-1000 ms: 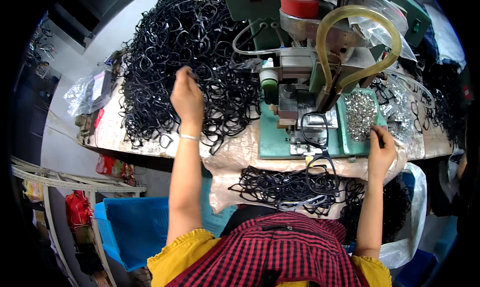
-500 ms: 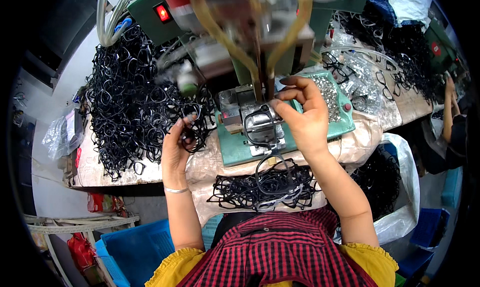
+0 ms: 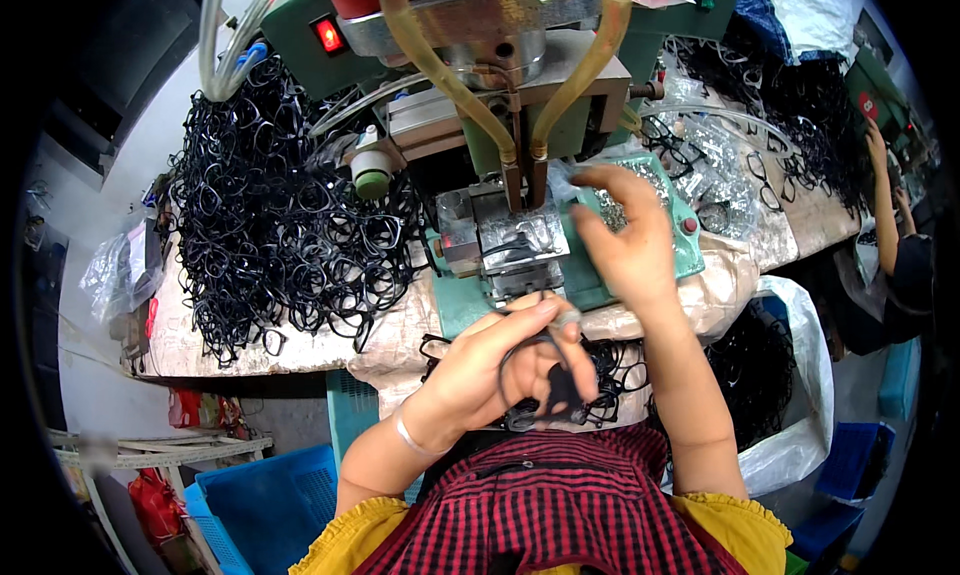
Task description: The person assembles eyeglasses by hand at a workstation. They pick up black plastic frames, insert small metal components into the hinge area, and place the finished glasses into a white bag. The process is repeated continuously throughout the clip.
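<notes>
My left hand (image 3: 500, 370) is in front of the machine, its thumb and fingers pinching a black eyeglass frame (image 3: 508, 375) that is blurred by motion. Below it, partly covered by the hand, lies a small heap of black eyeglass frames (image 3: 615, 380). To the right of the metal fixture (image 3: 525, 237), my right hand (image 3: 630, 240) hovers with thumb and fingers apart, beside a green tray (image 3: 690, 260) of small shiny metal parts (image 3: 640, 190). Two brownish metal tips (image 3: 539, 182) fed by yellowish hoses (image 3: 590, 65) point down at the fixture.
A big tangled pile of black eyeglass frames (image 3: 290, 215) covers the left of the table. At right stand a white sack (image 3: 815, 375) of black pieces and a plastic bag (image 3: 725, 210) of metal parts. Another person's arm (image 3: 882, 195) shows far right. A blue crate (image 3: 265, 505) sits lower left.
My left hand has moved from the pile at left to in front of the fixture and now grips a frame. My right hand has drawn back slightly right; the frame in the fixture is gone.
</notes>
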Motion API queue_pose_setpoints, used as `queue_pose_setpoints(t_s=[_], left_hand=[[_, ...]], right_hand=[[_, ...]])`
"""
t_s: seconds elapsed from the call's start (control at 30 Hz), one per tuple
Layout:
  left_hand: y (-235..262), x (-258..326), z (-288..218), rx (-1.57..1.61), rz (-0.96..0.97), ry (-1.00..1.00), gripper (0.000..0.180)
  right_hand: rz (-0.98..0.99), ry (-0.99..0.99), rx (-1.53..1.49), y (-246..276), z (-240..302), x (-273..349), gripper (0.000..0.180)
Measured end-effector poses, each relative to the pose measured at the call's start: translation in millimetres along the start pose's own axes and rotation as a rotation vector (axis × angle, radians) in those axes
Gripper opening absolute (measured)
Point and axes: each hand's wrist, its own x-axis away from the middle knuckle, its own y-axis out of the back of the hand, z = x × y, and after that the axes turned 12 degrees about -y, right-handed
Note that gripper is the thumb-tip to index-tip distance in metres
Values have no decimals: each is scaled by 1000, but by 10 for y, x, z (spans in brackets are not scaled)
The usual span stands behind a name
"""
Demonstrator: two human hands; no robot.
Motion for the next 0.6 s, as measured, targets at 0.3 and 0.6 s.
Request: queue_pose_setpoints(t_s=[0.3, 0.6], left_hand=[[-21, -160, 75, 8, -122, -6, 24], [456, 315, 24, -314, 64, -113, 39]], right_hand=[[-323, 21, 450, 194, -911, -29, 10], [-166, 163, 693, -68, -847, -324, 5]])
